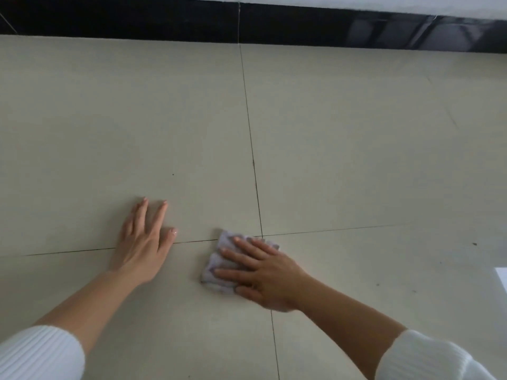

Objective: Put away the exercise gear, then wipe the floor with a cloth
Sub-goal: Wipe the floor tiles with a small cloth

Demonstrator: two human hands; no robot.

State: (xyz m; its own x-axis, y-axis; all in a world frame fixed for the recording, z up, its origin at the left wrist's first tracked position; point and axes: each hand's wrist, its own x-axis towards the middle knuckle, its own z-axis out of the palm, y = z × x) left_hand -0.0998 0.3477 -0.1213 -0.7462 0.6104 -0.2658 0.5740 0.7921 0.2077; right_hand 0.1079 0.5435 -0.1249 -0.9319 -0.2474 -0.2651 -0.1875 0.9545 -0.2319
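One head-worn wide-angle view, looking forward and steeply down at the tiled floor (356, 160) from close above. It faces the black skirting (137, 20) along the top edge. Left hand (142, 242) and right hand (263, 275) sit low centre.

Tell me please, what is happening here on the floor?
A person kneels or leans over a pale tiled floor and wipes it. The right hand presses a small folded cloth flat against the tiles, near the spot where the grout lines cross. The left hand rests flat on the floor beside it, fingers straight, as a support. A few dark specks are on the tiles. No exercise gear is in view.
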